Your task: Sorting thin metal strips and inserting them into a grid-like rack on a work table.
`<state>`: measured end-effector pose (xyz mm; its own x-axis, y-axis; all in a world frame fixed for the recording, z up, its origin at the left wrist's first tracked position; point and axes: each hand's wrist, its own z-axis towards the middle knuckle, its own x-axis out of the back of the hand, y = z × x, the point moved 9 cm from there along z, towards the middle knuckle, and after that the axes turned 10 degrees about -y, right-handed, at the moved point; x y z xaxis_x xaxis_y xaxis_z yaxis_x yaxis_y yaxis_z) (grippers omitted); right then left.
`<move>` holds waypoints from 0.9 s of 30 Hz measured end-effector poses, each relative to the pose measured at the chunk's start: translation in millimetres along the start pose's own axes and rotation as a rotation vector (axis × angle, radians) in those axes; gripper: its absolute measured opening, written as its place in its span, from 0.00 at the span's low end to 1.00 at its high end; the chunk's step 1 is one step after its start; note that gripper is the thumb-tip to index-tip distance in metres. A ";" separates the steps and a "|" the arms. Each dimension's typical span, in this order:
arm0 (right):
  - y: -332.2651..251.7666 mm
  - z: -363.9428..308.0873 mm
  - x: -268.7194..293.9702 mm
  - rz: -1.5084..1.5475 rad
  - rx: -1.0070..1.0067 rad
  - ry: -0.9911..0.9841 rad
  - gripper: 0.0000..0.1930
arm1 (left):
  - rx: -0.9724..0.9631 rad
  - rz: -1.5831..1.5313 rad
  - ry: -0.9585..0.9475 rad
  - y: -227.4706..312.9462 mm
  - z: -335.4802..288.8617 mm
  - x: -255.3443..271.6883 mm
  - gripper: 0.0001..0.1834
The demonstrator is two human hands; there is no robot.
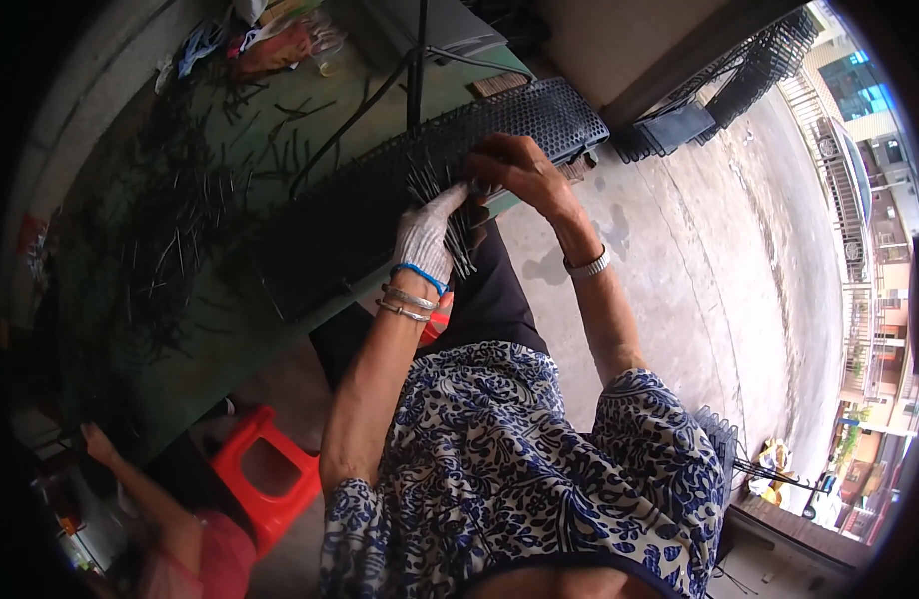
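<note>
My left hand, in a white knit glove with a blue cuff, is closed around a bundle of thin dark metal rods. The rods stick out above and below the fist. Just to the right, my bare right hand has its fingers bent and drawn together by the left fingertips. Whatever it may be pinching is too small or hidden. Both hands are over the near edge of a long black perforated metal rack, which lies along the side of a green table.
Many loose dark rods are scattered across the table's left. Crumpled bags and cloths lie at its far end. A red plastic stool stands lower left, beside another person's arm. Concrete floor stretches to the right.
</note>
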<state>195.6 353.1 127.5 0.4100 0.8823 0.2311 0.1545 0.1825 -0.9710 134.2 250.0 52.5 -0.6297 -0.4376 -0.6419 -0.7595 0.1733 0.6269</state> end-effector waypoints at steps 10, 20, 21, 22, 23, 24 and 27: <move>2.6 5.8 11.1 -0.278 -0.032 -0.067 0.13 | -0.037 0.060 0.025 3.8 1.5 -1.8 0.11; -11.8 11.8 98.5 -0.496 0.252 0.644 0.08 | 0.013 -0.165 -0.043 -8.6 8.0 -6.2 0.07; -10.6 14.5 100.2 -0.488 0.295 0.674 0.07 | 0.052 -0.232 -0.090 -13.8 10.0 -11.6 0.07; -9.1 15.5 101.8 -0.479 0.338 0.703 0.06 | 0.052 -0.232 -0.093 -14.9 10.9 -11.6 0.07; -10.8 19.4 97.1 -0.376 0.352 0.667 0.06 | 0.077 -0.259 -0.122 -17.2 9.4 -13.5 0.08; -9.8 22.5 96.2 -0.375 0.354 0.663 0.06 | 0.102 -0.285 -0.152 -19.2 8.5 -15.6 0.08; -3.8 30.8 96.5 -0.615 0.295 0.683 0.05 | 0.134 -0.356 -0.176 -21.5 8.0 -17.9 0.08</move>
<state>206.9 450.9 151.6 0.7815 0.1703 0.6003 0.3230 0.7127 -0.6227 160.5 261.1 46.9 -0.3331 -0.3356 -0.8812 -0.9421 0.1568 0.2965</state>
